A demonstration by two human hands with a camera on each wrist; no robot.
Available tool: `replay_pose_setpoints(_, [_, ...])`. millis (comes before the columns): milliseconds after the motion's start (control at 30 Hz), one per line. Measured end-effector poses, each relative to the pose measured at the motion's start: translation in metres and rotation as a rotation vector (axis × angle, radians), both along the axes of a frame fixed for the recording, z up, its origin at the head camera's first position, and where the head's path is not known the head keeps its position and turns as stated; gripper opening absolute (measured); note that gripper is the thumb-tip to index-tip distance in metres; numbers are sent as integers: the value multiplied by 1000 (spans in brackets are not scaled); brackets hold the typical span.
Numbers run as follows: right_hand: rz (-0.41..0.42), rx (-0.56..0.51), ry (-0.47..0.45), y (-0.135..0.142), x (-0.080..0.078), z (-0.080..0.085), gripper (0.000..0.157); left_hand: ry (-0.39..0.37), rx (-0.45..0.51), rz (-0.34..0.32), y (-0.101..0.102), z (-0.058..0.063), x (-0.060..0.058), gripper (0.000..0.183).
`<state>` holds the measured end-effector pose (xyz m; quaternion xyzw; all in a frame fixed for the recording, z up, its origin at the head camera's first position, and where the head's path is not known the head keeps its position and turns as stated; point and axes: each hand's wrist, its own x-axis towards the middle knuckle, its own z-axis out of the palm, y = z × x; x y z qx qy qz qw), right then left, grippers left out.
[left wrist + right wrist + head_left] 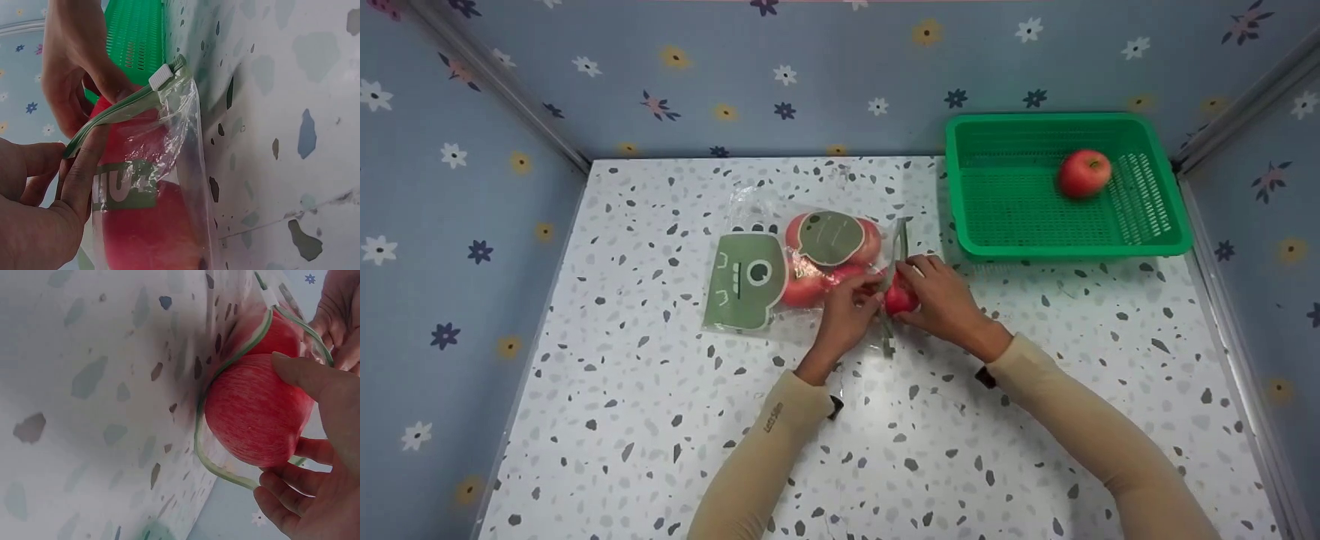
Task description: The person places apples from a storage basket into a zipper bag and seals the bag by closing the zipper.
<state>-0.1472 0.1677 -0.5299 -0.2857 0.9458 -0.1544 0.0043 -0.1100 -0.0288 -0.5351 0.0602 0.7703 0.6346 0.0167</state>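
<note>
A clear zip bag [746, 281] with a green cartoon print lies flat on the table, several red apples [804, 291] inside. My left hand [846, 311] pinches the green zip edge [109, 112] of its mouth between thumb and fingers. In my right hand [949, 304] is another red apple [256, 410], gripped with the thumb on one side and fingers on the other. That apple sits at the bag's mouth, framed by the spread green zip strips in the right wrist view. A white slider [161, 77] is on the zip near one end.
At the back right stands a green plastic basket [971, 244] with one red apple [1084, 174] in it. Flower-patterned panels [825, 75] border the speckled table [660, 420] at the back and both sides.
</note>
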Motion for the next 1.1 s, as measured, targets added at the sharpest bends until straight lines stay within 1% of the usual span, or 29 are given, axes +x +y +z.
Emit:
replay_pose_setpoints(133, [-14, -8, -3, -5, 0, -5, 80, 12, -6, 2, 0, -1, 0, 27])
replay_pose_setpoints(233, [-23, -18, -3, -6, 0, -8, 81, 4, -4, 2, 0, -1, -1, 27])
replay_pose_setpoints(400, [-39, -51, -38, -6, 1, -9, 84, -15, 1, 5, 0, -1, -2, 26])
replay_pose_setpoints(600, [-39, -36, -87, -1, 3, -9, 85, -26, 10, 3, 0, 0, -2, 27])
replay_pose_setpoints(733, [-43, -70, -111, 0, 2, -9, 86, -21, 9, 3, 1, -1, -2, 28])
replay_pose_setpoints(833, [-46, -103, -101, -1, 0, -11, 84, -16, 1, 4, 1, -2, -2, 27])
replay_pose_setpoints(933, [-43, -127, -71, -4, -2, -13, 81, -15, 2, 1, 1, -2, -1, 25])
replay_pose_setpoints(1100, [-36, -131, -46, -11, -6, -17, 78, -4, -8, 1, 1, 0, 0, 24])
